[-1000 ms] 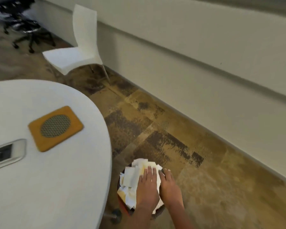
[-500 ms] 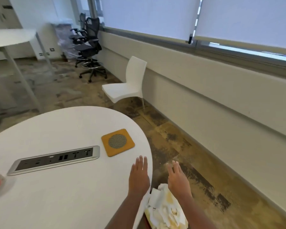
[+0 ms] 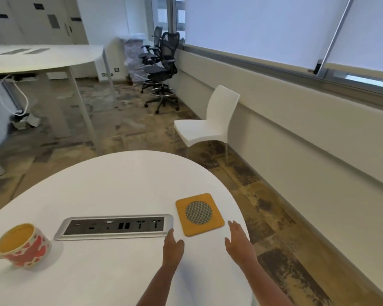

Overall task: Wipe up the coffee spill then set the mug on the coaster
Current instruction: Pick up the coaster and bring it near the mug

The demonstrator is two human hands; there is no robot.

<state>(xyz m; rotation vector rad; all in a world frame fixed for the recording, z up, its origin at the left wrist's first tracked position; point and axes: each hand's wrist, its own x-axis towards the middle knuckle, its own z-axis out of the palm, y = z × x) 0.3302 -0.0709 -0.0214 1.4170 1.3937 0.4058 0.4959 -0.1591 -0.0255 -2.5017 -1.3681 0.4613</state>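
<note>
At the lower left of the frame the mug [image 3: 22, 245] stands on the table [image 3: 111, 180], its handle toward the left edge. It looks ceramic: rigid, breakable, fairly weighty and seemingly full, so a level lift by the handle or around the body would suit. Right of it a power strip [image 3: 114, 227] is set in the tabletop. At lower centre the left hand [image 3: 172, 248] hovers flat and empty, fingers together. The orange coaster [image 3: 200, 214] lies beside it, bare. The right hand [image 3: 240, 245] is spread, holding nothing.

Both empty, the left hand [image 3: 172, 248] and right hand [image 3: 239, 244] hover near the coaster [image 3: 199, 214]; the mug [image 3: 22, 245] stands well apart.
</note>
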